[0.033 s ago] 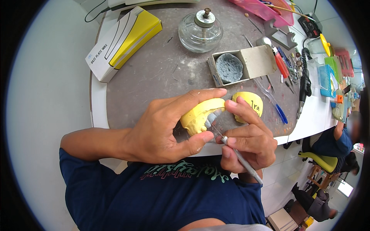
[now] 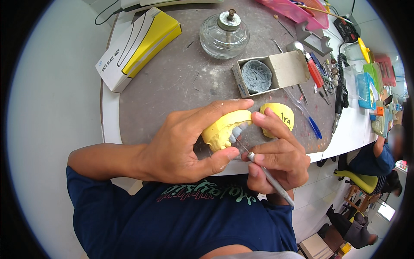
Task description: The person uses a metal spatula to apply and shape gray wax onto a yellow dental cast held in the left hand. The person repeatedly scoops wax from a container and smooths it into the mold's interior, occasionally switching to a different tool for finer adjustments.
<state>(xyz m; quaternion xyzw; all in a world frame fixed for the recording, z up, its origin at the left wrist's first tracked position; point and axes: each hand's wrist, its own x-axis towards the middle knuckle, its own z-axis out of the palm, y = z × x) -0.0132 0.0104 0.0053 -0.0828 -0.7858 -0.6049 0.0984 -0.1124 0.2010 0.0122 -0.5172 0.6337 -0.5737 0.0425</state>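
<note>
At the upper left of the frame a white and yellow box (image 2: 137,46) is seen lying on the grey bench (image 2: 172,86). At centre, a yellow dental cast (image 2: 222,129) is clasped by the left hand (image 2: 181,144), between thumb below and fingers above, its grey teeth turned rightward. A thin metal instrument (image 2: 269,177) is pinched in the right hand (image 2: 278,157); its long axis runs from lower right up-left, tip at the teeth.

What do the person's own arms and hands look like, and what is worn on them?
Both hands, the left hand and the right hand, are bare: no gloves, rings or watch are visible. The forearms are bare too. Short sleeves of a dark blue T-shirt with a printed chest design cover the upper arms.
</note>
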